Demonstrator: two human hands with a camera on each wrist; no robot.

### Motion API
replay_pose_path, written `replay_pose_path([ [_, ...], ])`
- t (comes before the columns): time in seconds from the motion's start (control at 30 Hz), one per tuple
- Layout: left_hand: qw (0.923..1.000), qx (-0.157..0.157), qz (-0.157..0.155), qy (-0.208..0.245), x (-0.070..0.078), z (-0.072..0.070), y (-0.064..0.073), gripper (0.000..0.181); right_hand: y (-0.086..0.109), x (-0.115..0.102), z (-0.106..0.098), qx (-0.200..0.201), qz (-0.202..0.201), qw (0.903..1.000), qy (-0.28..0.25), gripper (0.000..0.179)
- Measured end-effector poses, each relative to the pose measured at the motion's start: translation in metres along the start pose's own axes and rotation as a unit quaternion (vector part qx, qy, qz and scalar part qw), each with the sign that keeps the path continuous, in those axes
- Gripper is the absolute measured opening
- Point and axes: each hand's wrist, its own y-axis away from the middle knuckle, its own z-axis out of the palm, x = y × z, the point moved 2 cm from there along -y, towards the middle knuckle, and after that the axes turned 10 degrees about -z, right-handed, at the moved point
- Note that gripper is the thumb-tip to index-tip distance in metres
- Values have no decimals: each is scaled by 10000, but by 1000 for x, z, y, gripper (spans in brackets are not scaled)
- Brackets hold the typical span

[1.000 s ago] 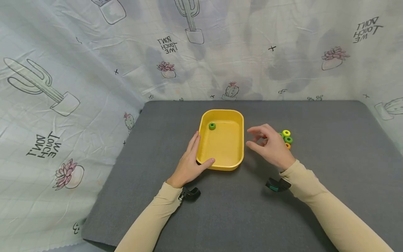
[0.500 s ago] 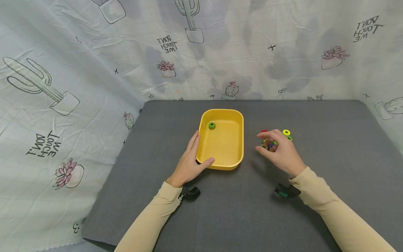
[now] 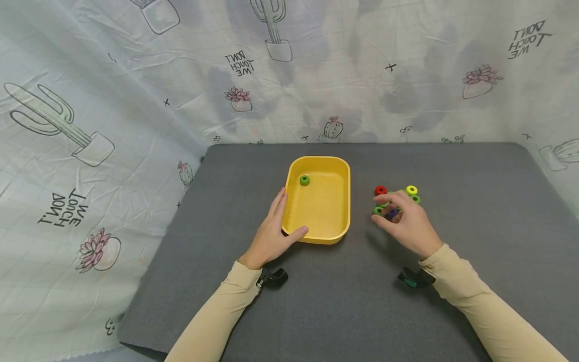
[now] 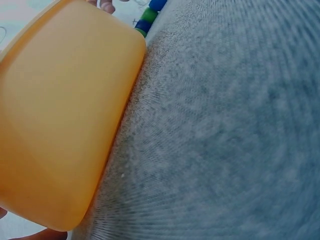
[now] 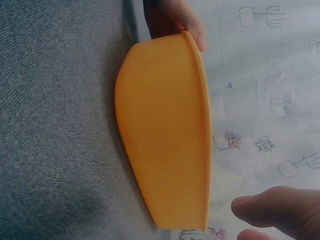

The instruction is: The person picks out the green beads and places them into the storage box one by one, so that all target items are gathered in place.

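Note:
A yellow plastic tray [image 3: 320, 213] stands on the table with one green bead [image 3: 304, 180] inside, near its far left corner. My left hand [image 3: 268, 239] holds the tray's near left corner, fingers along the outer wall and thumb over the rim. To the tray's right, my right hand [image 3: 409, 226] hovers over a cluster of beads, thumb and fingers apart with no bead visibly held. Around it show a red bead [image 3: 380, 190], a yellow bead [image 3: 411, 190], green ones [image 3: 378, 211] and a dark blue one [image 3: 391, 214]. The hand hides part of the cluster.
The dark grey table [image 3: 316, 301] extends around both hands. Behind and to the left hangs a pale cloth [image 3: 190, 60] printed with cacti. Dark wrist devices sit under both forearms.
My right hand has moved right, away from the tray's edge, and over the bead cluster. The red bead now shows beyond its fingers. My left hand and the tray have stayed put.

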Motion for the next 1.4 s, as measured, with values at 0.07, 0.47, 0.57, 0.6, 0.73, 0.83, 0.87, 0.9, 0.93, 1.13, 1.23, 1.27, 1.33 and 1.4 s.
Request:
replay_pose_path([
  [0.07,10000,6,21,11,0,0,0,108,1,1,1,-6,-18,10000,38,35],
  [0.47,10000,7,50,26,1,1,0,109,3,9,10,-51,-131,9990,433,40],
  [0.57,10000,-3,63,54,1,1,-1,109,3,10,12,-161,-19,9985,514,41],
  [0.6,10000,-8,64,57,1,0,-1,109,3,10,12,-202,35,9983,540,42],
  [0.73,10000,-23,40,57,1,0,-1,109,3,11,14,-375,247,9972,597,45],
  [0.83,10000,-22,18,31,1,0,0,109,3,12,15,-504,395,9956,685,47],
  [0.87,10000,-22,14,32,1,0,0,109,3,12,16,-543,432,9949,731,48],
  [0.9,10000,-22,2,23,1,0,0,109,3,12,16,-572,459,9942,784,49],
  [0.93,10000,-27,-15,16,1,0,0,109,3,12,17,-585,482,9937,822,50],
  [1.13,10000,-38,-37,28,1,0,0,109,3,12,18,-651,543,9910,1039,54],
  [1.23,10000,-13,-10,22,0,1,-1,109,4,12,18,-678,548,9904,1073,53],
  [1.27,10000,-5,-4,17,-1,1,-1,109,4,12,19,-682,542,9904,1073,53],
  [1.33,10000,7,13,18,-2,1,-2,109,4,12,19,-683,525,9906,1067,52],
  [1.4,10000,-4,15,32,-2,1,-2,108,4,11,20,-702,503,9906,1065,51],
])
